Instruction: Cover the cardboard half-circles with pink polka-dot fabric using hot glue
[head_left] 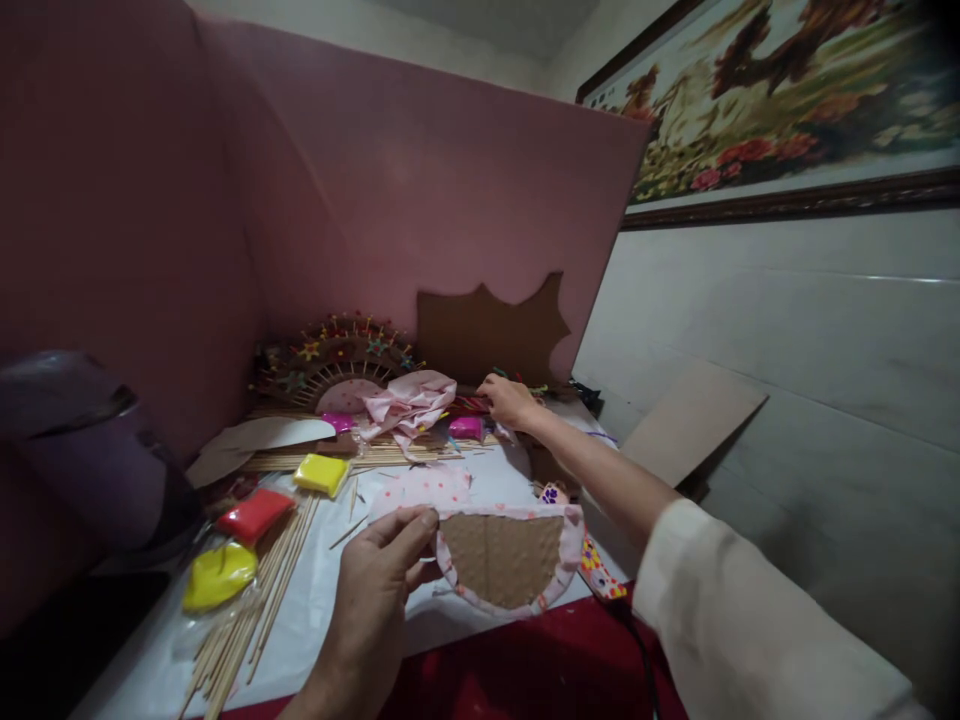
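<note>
My left hand [386, 560] pinches the left corner of a half-round cardboard piece [504, 558]. Pink spotted cloth is folded over its rim, and its bare brown side faces me. Farther back, my right hand [511, 402] reaches over the pile at the foot of the pink board, fingers stretched out and slightly bent. Its fingertips are close to some thin red strands [471, 404]; no held thing shows. Beside it lie a magenta clay packet [466, 429] and crumpled pink cloth [412, 400]. A spotted pink cloth piece [424, 485] lies behind the cardboard.
Bamboo sticks [259, 590] lie at left beside yellow [321, 474] and red [256, 514] clay packets. A decorated fan-shaped piece [341, 360] and a jagged brown cardboard [487, 330] lean against the pink board [420, 200]. A patterned strip [600, 570] lies at right.
</note>
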